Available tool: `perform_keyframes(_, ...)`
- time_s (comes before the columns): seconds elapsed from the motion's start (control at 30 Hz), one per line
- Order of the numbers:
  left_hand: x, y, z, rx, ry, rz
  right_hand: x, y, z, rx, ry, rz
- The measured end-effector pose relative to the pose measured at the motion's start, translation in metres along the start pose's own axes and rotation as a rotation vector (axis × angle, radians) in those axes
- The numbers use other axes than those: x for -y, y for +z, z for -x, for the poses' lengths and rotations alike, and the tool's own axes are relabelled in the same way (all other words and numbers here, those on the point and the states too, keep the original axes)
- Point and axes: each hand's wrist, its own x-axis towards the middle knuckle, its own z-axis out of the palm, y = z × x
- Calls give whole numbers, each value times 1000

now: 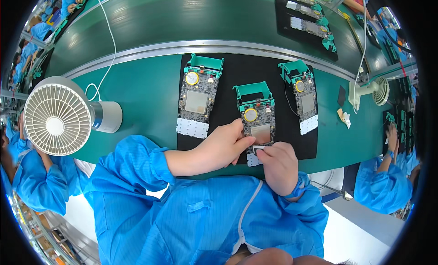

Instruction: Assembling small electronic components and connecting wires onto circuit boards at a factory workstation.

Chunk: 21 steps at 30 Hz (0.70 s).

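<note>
Three circuit boards lie on a black mat [251, 66], which is on the green table [146, 91]. The middle board [261, 133] is between the two hands, nearer to the person than the left board [197, 101] and the right board [307, 102]. Each board has a green plastic frame at its far end and a round part with yellow rim just below it.

The left hand [221, 144] grips the middle board at its left edge, with the thumb over the top side. The right hand [280, 164] has its fingers bent together at the near end of this board. A small white strip [258, 147] shows at their tips; I cannot tell if they pinch it or only press it.

On the left stands a white fan [54, 124], and a smaller fan [379, 91] is at the right.
</note>
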Motion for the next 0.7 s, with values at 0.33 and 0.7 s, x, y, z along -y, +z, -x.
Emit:
perform_keyframes(0.33,-8,2,5,-53,19,-7,2,-6,-6,89,-152,93)
perform_keyframes(0.7,-3,-4,2,42,13,-25,5,5,2,40,-158,105)
